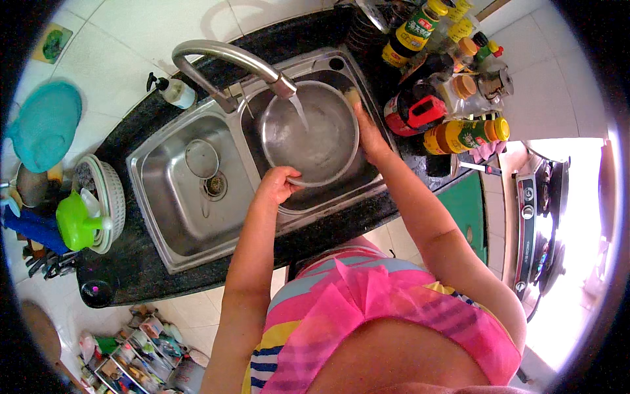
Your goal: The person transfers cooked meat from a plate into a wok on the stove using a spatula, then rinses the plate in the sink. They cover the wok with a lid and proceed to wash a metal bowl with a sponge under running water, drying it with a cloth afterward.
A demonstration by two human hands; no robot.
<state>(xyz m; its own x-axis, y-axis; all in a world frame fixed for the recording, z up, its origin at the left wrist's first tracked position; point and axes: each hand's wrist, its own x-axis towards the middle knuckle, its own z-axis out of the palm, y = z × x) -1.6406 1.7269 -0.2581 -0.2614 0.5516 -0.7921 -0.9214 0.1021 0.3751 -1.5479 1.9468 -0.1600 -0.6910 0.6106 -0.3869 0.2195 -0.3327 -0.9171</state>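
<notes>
A round stainless-steel bowl (315,143) is tilted in the right sink basin (339,81). Water runs into it from the curved faucet (236,56). My left hand (280,184) grips the bowl's near rim, thumb over the edge. On the other side, my right hand (368,133) lies along the bowl's outer wall. A pale yellowish scrubbing pad (352,96) shows at its fingertips; the fingers themselves are partly hidden. In the left sink basin (167,207) a round wire-rimmed strainer (202,158) lies beside the drain (215,186).
Sauce bottles (413,32) and corked glass jars (462,87) crowd the counter's right side. A soap pump bottle (177,93) stands behind the left basin. A white colander (115,207) and a green plastic item (76,221) are far left. A gas stove (529,221) stands at right.
</notes>
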